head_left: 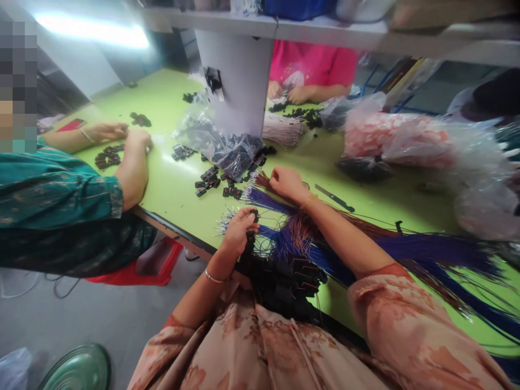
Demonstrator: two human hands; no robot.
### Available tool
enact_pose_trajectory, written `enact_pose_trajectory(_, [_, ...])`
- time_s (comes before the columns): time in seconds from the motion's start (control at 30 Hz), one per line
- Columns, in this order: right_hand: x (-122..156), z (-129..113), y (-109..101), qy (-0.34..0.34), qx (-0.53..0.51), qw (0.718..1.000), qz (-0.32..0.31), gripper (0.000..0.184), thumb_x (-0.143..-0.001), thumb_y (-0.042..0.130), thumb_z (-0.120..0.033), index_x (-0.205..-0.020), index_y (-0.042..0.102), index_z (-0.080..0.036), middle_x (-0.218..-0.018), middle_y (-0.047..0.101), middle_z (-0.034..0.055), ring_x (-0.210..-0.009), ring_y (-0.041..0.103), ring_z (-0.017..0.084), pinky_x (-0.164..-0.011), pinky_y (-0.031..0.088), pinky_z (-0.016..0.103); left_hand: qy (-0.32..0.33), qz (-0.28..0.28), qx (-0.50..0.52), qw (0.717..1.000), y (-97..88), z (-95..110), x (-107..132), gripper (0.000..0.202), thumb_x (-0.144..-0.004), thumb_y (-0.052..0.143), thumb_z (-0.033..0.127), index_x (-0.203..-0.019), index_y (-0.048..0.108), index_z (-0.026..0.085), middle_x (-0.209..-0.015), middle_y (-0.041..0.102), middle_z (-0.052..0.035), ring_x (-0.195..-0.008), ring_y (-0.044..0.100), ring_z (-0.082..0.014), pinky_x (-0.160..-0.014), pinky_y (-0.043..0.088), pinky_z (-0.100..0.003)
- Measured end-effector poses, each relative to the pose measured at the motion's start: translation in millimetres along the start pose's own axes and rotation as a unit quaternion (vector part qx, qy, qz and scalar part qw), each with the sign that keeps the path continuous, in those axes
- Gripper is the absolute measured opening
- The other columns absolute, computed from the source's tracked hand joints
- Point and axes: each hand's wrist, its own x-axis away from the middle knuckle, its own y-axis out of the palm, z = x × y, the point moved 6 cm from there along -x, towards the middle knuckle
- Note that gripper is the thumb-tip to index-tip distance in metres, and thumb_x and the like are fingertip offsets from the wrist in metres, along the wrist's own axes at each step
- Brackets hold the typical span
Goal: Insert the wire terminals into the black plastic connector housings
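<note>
My left hand point(239, 230) is closed around a small black connector point(254, 215) at the near edge of the green table point(170, 184), with a cluster of finished black connectors point(288, 281) hanging below it. My right hand point(286, 183) is pinched on the tips of brown wires point(260, 177) at the end of a long bundle of blue and brown wires point(406, 254) that lies across the table to the right. Loose black connectors point(211, 181) lie just beyond both hands.
A person in a teal sleeve point(60, 200) works at the left with small black parts point(108, 157). Another person in a pink shirt point(312, 65) sits across. Clear plastic bags of parts point(227, 149), a white post point(239, 76), a bagged pink bundle point(406, 138) and a black tool point(335, 199) occupy the table.
</note>
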Motion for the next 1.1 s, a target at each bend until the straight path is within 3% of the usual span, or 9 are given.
enact_pose_trajectory(0.23, [-10,-38,-7,-0.093,-0.21,0.973,0.014,0.014,-0.078,0.052,-0.022,-0.073,0.062,-0.014,-0.072,0.064,0.0033,-0.064,0.048,0.012,-0.061,0.033,0.024,0.006,-0.005,-0.002,1.0,-0.3,0,1,0.037,-0.066,0.076,0.029,-0.097,0.059,0.016,-0.08,0.062,0.0002,-0.055,0.057,-0.0066,-0.054,0.044,-0.02])
enact_pose_trajectory(0.43, [17,-53,-17,-0.116,-0.351,0.929,-0.008,0.012,-0.072,0.053,-0.024,-0.07,0.06,-0.015,-0.062,0.053,-0.0025,-0.058,0.041,0.009,-0.058,0.033,0.022,0.009,-0.008,0.0,1.0,0.1,-1,1,0.035,-0.069,0.075,0.029,-0.098,0.059,0.017,-0.082,0.06,0.0003,-0.056,0.058,-0.0067,-0.055,0.043,-0.021])
enact_pose_trajectory(0.6, [57,-49,-4,-0.107,-0.368,0.921,-0.07,0.012,-0.071,0.054,-0.025,-0.068,0.059,-0.014,-0.059,0.049,-0.0044,-0.054,0.036,0.007,-0.053,0.029,0.022,0.011,-0.013,0.03,0.999,-0.2,-2,0,0.035,-0.07,0.073,0.027,-0.1,0.058,0.017,-0.081,0.057,0.0017,-0.058,0.057,-0.0062,-0.056,0.043,-0.02])
enact_pose_trajectory(0.73, [80,-45,4,-0.11,-0.353,0.926,-0.07,0.013,-0.072,0.052,-0.026,-0.066,0.058,-0.015,-0.058,0.048,-0.0043,-0.054,0.037,0.008,-0.053,0.028,0.021,0.005,-0.013,0.049,0.999,0.5,-3,-1,0.033,-0.073,0.071,0.026,-0.101,0.057,0.017,-0.08,0.056,0.0018,-0.059,0.056,-0.0063,-0.057,0.043,-0.02])
enact_pose_trajectory(1.1, [89,-45,6,-0.083,-0.298,0.951,-0.019,0.014,-0.07,0.053,-0.025,-0.06,0.053,-0.017,-0.054,0.046,-0.0048,-0.052,0.035,0.008,-0.052,0.025,0.022,0.011,-0.007,0.039,0.999,-1.1,-2,0,0.031,-0.075,0.07,0.026,-0.103,0.057,0.018,-0.083,0.057,0.0007,-0.062,0.057,-0.0072,-0.058,0.044,-0.021])
